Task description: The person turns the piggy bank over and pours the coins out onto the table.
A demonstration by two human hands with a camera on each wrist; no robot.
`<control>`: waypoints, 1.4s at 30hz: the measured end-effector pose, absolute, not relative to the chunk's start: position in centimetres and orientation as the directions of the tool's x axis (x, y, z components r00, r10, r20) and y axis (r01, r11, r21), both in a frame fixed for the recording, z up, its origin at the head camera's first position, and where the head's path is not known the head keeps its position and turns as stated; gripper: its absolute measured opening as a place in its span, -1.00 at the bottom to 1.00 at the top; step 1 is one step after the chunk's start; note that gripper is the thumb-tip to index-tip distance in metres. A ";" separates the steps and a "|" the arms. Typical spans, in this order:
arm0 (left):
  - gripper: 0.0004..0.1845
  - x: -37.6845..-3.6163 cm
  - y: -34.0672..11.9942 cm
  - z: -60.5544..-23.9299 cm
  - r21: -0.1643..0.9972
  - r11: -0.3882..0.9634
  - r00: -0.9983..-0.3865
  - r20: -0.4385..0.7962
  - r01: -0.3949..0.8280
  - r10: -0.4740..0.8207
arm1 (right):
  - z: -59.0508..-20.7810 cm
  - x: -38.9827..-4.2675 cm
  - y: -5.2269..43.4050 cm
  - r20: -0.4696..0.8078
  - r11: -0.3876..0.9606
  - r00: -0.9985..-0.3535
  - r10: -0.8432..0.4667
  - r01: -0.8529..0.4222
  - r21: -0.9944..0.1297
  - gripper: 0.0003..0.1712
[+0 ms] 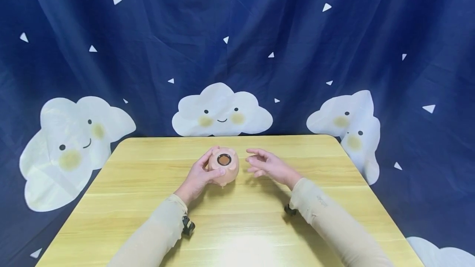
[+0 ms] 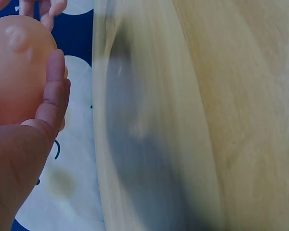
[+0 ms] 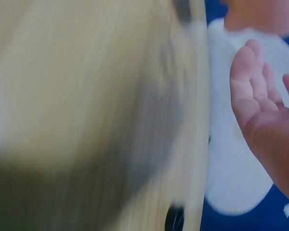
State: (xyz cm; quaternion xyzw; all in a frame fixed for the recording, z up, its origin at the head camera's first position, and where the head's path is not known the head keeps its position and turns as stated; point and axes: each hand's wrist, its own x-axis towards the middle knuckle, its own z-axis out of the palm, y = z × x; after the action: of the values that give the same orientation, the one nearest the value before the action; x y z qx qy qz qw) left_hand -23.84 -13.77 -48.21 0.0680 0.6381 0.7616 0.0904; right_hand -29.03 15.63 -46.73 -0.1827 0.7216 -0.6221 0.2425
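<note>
A peach-coloured, rounded toy (image 1: 224, 169) with small nubs and a dark round plug (image 1: 224, 160) on its upturned side sits over the middle of the wooden table (image 1: 148, 201). My left hand (image 1: 202, 174) grips it from the left, thumb across the front and fingers round the back. In the left wrist view the toy (image 2: 14, 72) fills the top left corner against my thumb (image 2: 53, 96). My right hand (image 1: 265, 165) hovers just right of the toy, fingers loosely spread and holding nothing; its palm (image 3: 265, 110) shows in the right wrist view.
A dark blue curtain (image 1: 297, 52) printed with white clouds hangs behind the table and round its sides. Both forearms wear beige sleeves (image 1: 326, 213) with small black camera mounts (image 1: 187, 226) at the wrists. The wrist views are blurred.
</note>
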 end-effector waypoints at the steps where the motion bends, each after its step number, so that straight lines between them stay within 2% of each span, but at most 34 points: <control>1: 0.00 -23.9 -13.7 -48.2 0.984 -0.171 -0.975 -0.009 -0.049 0.224 | -46.5 -28.7 15.0 -0.124 0.136 -0.802 -0.584 0.054 -0.989 -0.22; 6: 0.00 -23.9 -13.6 -48.1 0.986 -0.160 -0.976 0.001 -0.035 0.217 | -45.7 -27.4 12.8 -0.123 0.049 -0.762 -0.636 0.119 -0.992 -0.18; 11: 0.00 -23.9 -13.5 -48.0 0.988 -0.151 -0.978 0.005 -0.027 0.208 | -45.4 -26.5 11.6 -0.128 0.030 -0.766 -0.630 0.140 -0.990 -0.12; 17: 0.00 -23.7 -13.1 -47.6 0.988 -0.157 -0.974 0.027 -0.009 0.223 | -45.4 -26.4 11.5 -0.123 -0.015 -0.768 -0.628 0.170 -0.985 -0.06; 23: 0.01 -23.6 -12.6 -47.4 0.986 -0.165 -0.965 0.051 0.008 0.256 | -45.4 -26.4 11.8 -0.141 -0.089 -0.714 -0.685 0.274 -0.957 0.09; 29: -0.03 -23.4 -12.7 -47.2 0.988 -0.154 -0.953 0.043 -0.004 0.298 | -45.8 -26.5 12.2 -0.162 -0.113 -0.689 -0.706 0.336 -0.935 0.09; 35: -0.12 -23.2 -13.0 -47.0 0.987 -0.158 -0.939 0.025 -0.031 0.344 | -46.3 -26.5 12.3 -0.132 -0.150 -0.699 -0.703 0.327 -0.933 0.15; 42: -0.05 -23.2 -13.1 -47.3 0.996 -0.093 -0.954 0.032 0.005 0.299 | -46.7 -26.6 12.2 -0.080 -0.177 -0.739 -0.669 0.262 -0.949 0.14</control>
State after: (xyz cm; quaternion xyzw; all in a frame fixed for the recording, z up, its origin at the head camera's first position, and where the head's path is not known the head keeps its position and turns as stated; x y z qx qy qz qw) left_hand -23.17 -13.14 -47.28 0.1141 0.6659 0.7304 0.1009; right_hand -26.55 12.25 -46.65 -0.1815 0.5604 -0.7453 0.3124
